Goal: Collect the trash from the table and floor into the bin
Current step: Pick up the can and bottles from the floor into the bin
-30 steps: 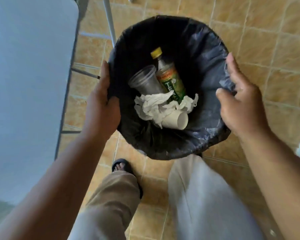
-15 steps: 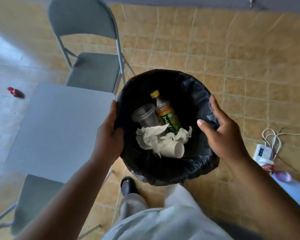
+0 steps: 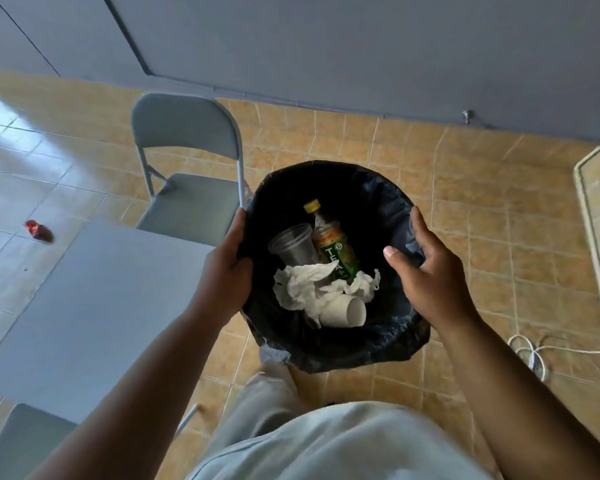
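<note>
A round bin lined with a black bag is held up in front of me by its rim. My left hand grips the left side of the rim. My right hand grips the right side. Inside lie a green tea bottle with a yellow cap, a clear plastic cup, crumpled white tissue and a white paper cup. A small red wrapper lies on the floor at the far left.
A grey table stands at my left, with a grey folding chair behind it and another chair seat at the lower left. A white cable is coiled on the tiled floor at the right. A grey wall runs along the back.
The view has tilted up and pulled back, so the wall, the far chair and more floor show. Both hands keep their hold on the bin's rim; the bin sits higher above the floor.
</note>
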